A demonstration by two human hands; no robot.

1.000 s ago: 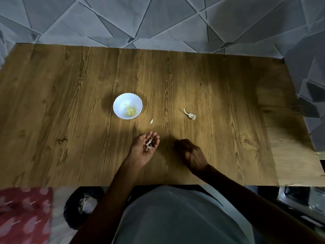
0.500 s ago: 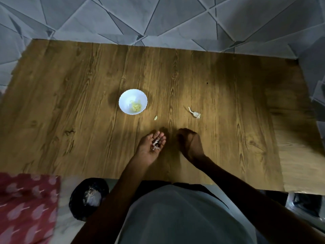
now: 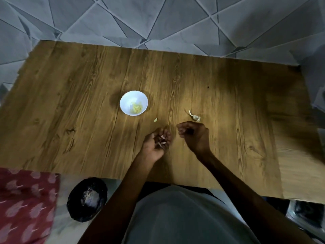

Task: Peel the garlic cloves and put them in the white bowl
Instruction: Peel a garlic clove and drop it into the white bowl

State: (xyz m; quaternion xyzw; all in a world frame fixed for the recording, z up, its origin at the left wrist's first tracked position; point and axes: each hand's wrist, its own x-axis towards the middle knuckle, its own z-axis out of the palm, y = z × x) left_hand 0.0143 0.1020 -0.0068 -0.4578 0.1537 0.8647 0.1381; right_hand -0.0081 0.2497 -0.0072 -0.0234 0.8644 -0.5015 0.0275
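A small white bowl point(image 3: 123, 101) stands mid-table with several peeled yellowish cloves point(image 3: 136, 108) inside. One small loose clove point(image 3: 155, 119) lies just to the bowl's front right. A garlic remnant with a stem point(image 3: 194, 116) lies further right. My left hand point(image 3: 153, 147) is palm up near the table's front, its fingers curled round a few garlic skins point(image 3: 162, 140). My right hand point(image 3: 195, 136) hovers beside it, just below the remnant, with its fingers curled in; I see nothing in it.
The wooden table point(image 3: 70, 103) sits against a grey tiled wall. Below its front edge on the left is a black bag-lined bin point(image 3: 87, 199) with skins inside, beside a red patterned cloth point(image 3: 22, 205).
My right hand has lifted off the table and curled its fingers, moving right toward the remnant. My left hand's fingers have closed more over the skins. The camera has shifted.
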